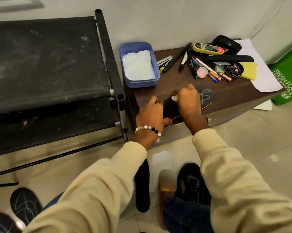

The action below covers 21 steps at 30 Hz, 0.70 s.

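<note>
I have the insole (206,96) flat on the cabinet (175,78), along its 6 o'clock edge with the toe toward 3 o'clock, so the top backs it while I work. My left hand (152,113) clamps the heel end, fingers over and thumb under the overhang, I judge to stop it sliding. My right hand (188,101), close beside but not touching, pinches a white lump (174,98) against the black face. I cannot tell whether it is chalk or a wad. The tub (142,83) sits at 10 o'clock and the pens (184,61) at 1.
</note>
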Each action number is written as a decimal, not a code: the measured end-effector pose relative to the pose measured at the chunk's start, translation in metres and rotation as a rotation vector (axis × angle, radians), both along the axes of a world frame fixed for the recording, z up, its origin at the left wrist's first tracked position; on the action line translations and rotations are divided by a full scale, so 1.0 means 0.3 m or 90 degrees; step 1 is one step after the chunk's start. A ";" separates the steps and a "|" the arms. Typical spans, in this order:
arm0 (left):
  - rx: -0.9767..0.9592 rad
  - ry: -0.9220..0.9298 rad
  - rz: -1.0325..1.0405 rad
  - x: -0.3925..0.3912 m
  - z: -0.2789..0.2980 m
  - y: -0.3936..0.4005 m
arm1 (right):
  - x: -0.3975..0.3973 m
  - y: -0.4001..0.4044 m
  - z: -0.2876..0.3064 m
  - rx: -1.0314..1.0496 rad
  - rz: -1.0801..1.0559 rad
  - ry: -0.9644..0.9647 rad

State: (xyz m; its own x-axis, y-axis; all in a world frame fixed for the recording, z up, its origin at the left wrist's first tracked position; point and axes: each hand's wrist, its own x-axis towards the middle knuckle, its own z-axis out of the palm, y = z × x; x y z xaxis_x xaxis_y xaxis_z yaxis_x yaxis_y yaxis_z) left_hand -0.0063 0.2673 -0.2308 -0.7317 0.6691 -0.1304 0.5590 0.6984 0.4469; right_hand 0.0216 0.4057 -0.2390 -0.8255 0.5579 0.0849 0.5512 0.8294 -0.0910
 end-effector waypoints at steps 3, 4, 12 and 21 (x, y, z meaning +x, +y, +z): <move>0.008 -0.009 0.006 0.001 0.002 -0.002 | 0.034 -0.032 -0.006 0.007 0.011 0.020; 0.007 -0.013 0.007 0.001 0.004 -0.002 | 0.054 -0.051 -0.005 0.005 0.017 0.020; -0.037 -0.015 0.010 0.010 0.025 -0.002 | 0.212 -0.115 0.071 -0.196 -0.091 0.113; -0.158 0.020 0.044 0.048 0.065 0.013 | 0.277 0.019 0.139 -0.725 -0.481 0.521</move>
State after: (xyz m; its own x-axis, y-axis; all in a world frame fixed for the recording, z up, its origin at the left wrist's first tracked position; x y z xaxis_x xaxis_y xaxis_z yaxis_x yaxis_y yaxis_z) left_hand 0.0081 0.2711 -0.2111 -0.7806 0.5679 -0.2611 0.5171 0.8214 0.2405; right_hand 0.1046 0.4113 -0.1974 -0.2843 0.8792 -0.3823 0.2796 -0.3054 -0.9103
